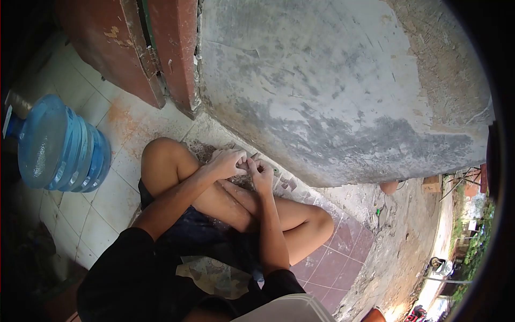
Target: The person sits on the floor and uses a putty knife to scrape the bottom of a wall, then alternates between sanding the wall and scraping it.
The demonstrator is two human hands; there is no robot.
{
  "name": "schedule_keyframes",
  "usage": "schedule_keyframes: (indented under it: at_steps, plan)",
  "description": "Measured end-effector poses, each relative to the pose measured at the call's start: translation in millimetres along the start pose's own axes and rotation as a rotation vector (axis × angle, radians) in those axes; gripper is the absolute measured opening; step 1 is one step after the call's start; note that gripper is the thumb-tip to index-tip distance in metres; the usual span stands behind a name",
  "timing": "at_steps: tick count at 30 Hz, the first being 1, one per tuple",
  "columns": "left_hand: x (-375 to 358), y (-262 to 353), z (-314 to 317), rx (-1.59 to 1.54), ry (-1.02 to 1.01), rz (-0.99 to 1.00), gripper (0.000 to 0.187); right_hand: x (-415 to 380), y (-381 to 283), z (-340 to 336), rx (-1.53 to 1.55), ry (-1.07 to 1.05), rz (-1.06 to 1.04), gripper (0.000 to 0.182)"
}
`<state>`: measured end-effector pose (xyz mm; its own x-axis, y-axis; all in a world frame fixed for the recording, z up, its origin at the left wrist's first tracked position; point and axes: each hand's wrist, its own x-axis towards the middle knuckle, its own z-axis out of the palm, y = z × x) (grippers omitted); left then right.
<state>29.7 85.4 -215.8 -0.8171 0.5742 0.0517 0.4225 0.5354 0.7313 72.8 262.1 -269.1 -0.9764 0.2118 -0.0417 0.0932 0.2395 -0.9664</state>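
Observation:
My left hand [229, 164] and my right hand [261, 174] meet above my crossed legs, close to the foot of the grey wall [322, 80]. The fingers of both hands are closed and bent toward each other in a pinch. Whatever lies between the fingertips is too small and too hidden to name. Just beyond the hands, small grey and brown fragments [289, 184] lie along the base of the wall. Dark crumbly debris [201, 150] covers the floor by my left knee.
A large blue water jug [64, 145] lies on the white floor tiles [99, 214] at left. A reddish-brown door frame [171, 53] meets the wall's corner. Dark red tiles [343, 252] are at right, with rough ground beyond. A parked motorcycle [440, 265] stands farther off.

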Motion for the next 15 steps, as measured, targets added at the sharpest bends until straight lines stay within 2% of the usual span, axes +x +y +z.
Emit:
schedule_keyframes:
  at_steps: [6,12,15]
  plan:
    - [0.0,1.5,0.6,-0.004,-0.018,-0.023,0.034,-4.0,-13.6,-3.1,-0.040,-0.019,-0.017,0.035]
    - [-1.3,2.8,0.6,0.005,-0.008,-0.017,0.025,-3.3,-11.1,-1.0,0.016,-0.027,0.000,0.035]
    - [0.4,3.2,1.4,0.055,-0.024,-0.111,0.024,-3.9,-9.8,-1.7,0.060,-0.056,-0.025,0.032]
